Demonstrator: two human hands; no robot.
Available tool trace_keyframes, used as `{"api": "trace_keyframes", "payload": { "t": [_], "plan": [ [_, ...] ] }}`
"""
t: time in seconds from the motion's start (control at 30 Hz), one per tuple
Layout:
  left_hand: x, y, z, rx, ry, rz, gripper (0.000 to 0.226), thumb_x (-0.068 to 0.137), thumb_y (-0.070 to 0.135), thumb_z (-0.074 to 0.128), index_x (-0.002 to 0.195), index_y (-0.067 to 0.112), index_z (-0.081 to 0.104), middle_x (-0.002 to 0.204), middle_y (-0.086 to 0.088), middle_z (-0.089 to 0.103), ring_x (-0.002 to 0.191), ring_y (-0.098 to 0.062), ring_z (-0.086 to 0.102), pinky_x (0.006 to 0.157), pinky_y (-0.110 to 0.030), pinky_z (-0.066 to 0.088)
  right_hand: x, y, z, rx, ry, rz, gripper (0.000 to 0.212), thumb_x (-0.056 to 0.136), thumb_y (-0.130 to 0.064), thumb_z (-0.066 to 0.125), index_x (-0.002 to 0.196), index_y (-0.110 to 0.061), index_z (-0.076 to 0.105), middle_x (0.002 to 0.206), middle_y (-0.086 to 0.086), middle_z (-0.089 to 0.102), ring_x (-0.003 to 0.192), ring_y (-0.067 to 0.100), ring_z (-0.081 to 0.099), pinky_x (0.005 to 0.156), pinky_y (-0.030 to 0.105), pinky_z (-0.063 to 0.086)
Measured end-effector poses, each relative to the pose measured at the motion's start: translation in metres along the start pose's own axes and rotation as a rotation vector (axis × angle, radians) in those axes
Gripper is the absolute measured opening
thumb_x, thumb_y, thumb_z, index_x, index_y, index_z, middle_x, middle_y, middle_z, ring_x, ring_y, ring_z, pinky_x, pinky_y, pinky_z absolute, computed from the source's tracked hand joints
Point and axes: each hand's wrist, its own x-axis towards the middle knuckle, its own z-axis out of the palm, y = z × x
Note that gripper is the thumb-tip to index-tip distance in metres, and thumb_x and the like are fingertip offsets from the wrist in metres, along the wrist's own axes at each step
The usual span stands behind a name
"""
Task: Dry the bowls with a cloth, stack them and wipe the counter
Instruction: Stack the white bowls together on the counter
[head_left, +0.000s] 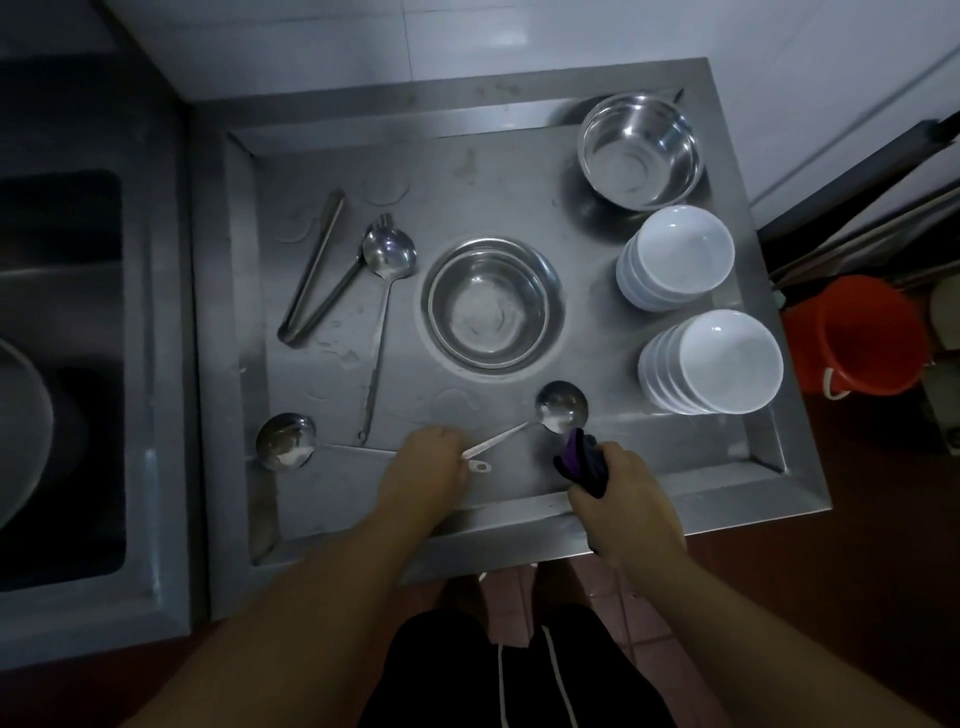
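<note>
My left hand grips the handle of a steel ladle that lies near the front of the steel counter. My right hand holds a bunched dark purple cloth just right of the ladle's bowl. Two stacks of white bowls stand on the right side: one stack further back, the other stack nearer. A stack of steel bowls sits in the middle. Another steel bowl stands at the back right corner.
Tongs, a long spoon and a second ladle lie on the left part of the counter, among water drops. A sink is at the left. An orange bucket stands on the floor at the right.
</note>
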Motion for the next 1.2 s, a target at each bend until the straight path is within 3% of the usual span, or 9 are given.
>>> {"api": "trace_keyframes", "payload": {
  "t": [0.07, 0.23, 0.3, 0.47, 0.57, 0.67, 0.77, 1.03, 1.2],
  "plan": [
    [-0.012, -0.022, -0.009, 0.004, 0.018, -0.04, 0.023, 0.097, 0.024, 0.059, 0.113, 0.016, 0.073, 0.114, -0.008, 0.072, 0.11, -0.032, 0.064, 0.095, -0.043, 0.05, -0.001, -0.006, 0.001, 0.0, -0.008, -0.006, 0.021, 0.087, -0.029, 0.068, 0.1, -0.027, 0.051, 0.095, -0.003, 0.053, 0.072, 0.026, 0.064, 0.061, 0.039, 0.053],
    [-0.055, -0.071, -0.025, -0.039, 0.135, -0.245, 0.014, 0.092, 0.021, 0.063, 0.093, 0.023, 0.077, 0.081, 0.0, 0.069, 0.077, -0.023, 0.067, 0.068, -0.036, 0.054, 0.002, -0.023, 0.012, -0.063, -0.051, -0.016, 0.028, 0.091, -0.032, 0.068, 0.113, -0.023, 0.054, 0.102, -0.001, 0.052, 0.083, 0.023, 0.059, 0.067, 0.036, 0.047],
    [-0.07, -0.084, -0.027, -0.058, 0.18, -0.284, 0.012, 0.09, 0.017, 0.067, 0.091, 0.025, 0.077, 0.077, 0.004, 0.067, 0.07, -0.018, 0.064, 0.067, -0.036, 0.057, 0.005, -0.03, 0.019, -0.081, -0.076, -0.015, 0.032, 0.091, -0.032, 0.068, 0.118, -0.019, 0.054, 0.106, 0.001, 0.052, 0.088, 0.026, 0.059, 0.072, 0.039, 0.051],
    [-0.085, -0.101, -0.031, -0.054, 0.213, -0.378, 0.012, 0.087, 0.018, 0.069, 0.092, 0.021, 0.08, 0.083, -0.004, 0.074, 0.079, -0.025, 0.07, 0.069, -0.035, 0.057, 0.01, -0.048, 0.039, -0.082, -0.117, -0.01, 0.043, 0.095, -0.034, 0.069, 0.13, -0.014, 0.054, 0.116, 0.005, 0.052, 0.095, 0.027, 0.059, 0.08, 0.039, 0.05],
    [-0.087, -0.104, -0.033, -0.057, 0.227, -0.405, 0.015, 0.088, 0.018, 0.068, 0.095, 0.022, 0.081, 0.083, -0.004, 0.074, 0.078, -0.025, 0.07, 0.069, -0.037, 0.061, 0.012, -0.055, 0.052, -0.054, -0.185, 0.006, 0.061, 0.094, -0.028, 0.069, 0.147, -0.011, 0.046, 0.137, 0.015, 0.054, 0.117, 0.036, 0.06, 0.098, 0.046, 0.053],
    [-0.089, -0.103, -0.036, -0.023, 0.213, -0.421, 0.014, 0.092, 0.02, 0.068, 0.097, 0.022, 0.08, 0.085, -0.003, 0.074, 0.078, -0.023, 0.069, 0.068, -0.036, 0.059, 0.009, -0.063, 0.057, -0.06, -0.334, -0.029, 0.081, 0.095, -0.023, 0.064, 0.165, -0.013, 0.024, 0.162, 0.016, 0.04, 0.142, 0.037, 0.047, 0.115, 0.044, 0.044],
    [-0.092, -0.101, -0.042, -0.011, 0.185, -0.441, 0.013, 0.093, 0.022, 0.066, 0.1, 0.022, 0.077, 0.097, -0.006, 0.073, 0.09, -0.027, 0.068, 0.074, -0.039, 0.059, 0.002, -0.067, 0.05, -0.116, -0.373, -0.083, 0.085, 0.096, -0.025, 0.061, 0.169, -0.02, 0.017, 0.173, 0.007, 0.026, 0.153, 0.034, 0.035, 0.122, 0.042, 0.035],
    [-0.089, -0.054, -0.075, 0.039, 0.244, -0.248, 0.017, 0.095, 0.018, 0.061, 0.11, 0.014, 0.069, 0.104, -0.007, 0.067, 0.091, -0.026, 0.063, 0.076, -0.043, 0.055, -0.014, -0.063, 0.001, -0.139, -0.309, -0.085, 0.068, 0.094, -0.029, 0.06, 0.157, -0.02, 0.037, 0.149, 0.014, 0.05, 0.127, 0.037, 0.057, 0.103, 0.044, 0.052],
    [-0.073, -0.004, -0.097, 0.182, 0.251, -0.071, 0.016, 0.097, 0.025, 0.059, 0.109, 0.019, 0.068, 0.103, -0.003, 0.067, 0.092, -0.025, 0.063, 0.077, -0.04, 0.052, -0.016, -0.05, -0.04, -0.153, -0.228, -0.05, 0.072, 0.096, -0.033, 0.06, 0.161, -0.023, 0.031, 0.155, 0.013, 0.045, 0.135, 0.036, 0.052, 0.107, 0.043, 0.048]
  ]
}}
